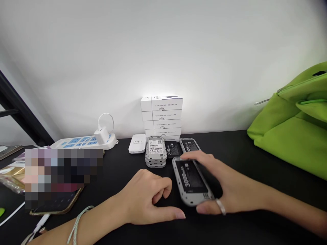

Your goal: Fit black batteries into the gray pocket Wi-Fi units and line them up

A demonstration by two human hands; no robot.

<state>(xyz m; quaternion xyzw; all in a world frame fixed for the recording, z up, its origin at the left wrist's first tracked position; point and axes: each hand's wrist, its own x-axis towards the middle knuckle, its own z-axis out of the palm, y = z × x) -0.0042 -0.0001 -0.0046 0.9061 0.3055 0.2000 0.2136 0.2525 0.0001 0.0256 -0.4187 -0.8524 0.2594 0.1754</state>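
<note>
A rounded grey device shell (191, 203) with a black battery marked 3000mAh (193, 177) in it is gripped by my right hand (230, 185), thumb on its near corner and fingers along its far edge. It is tilted slightly, and whether it touches the table is hard to tell. To its left, my left hand (146, 197) holds nothing visible, with fingers loosely curled and thumb stretched apart from them. Beyond the hands stand stacked grey shells (156, 153) with a white label on top, a loose black battery (173, 149) and another shell with battery (189, 144).
Several white boxes (163, 115) are stacked against the wall, beside some thin white rounded pieces (137, 143). A power strip (112, 142) with a charger (101, 135) and a plugged-in phone (58, 204) lie at left. A green bag (288, 132) occupies the right.
</note>
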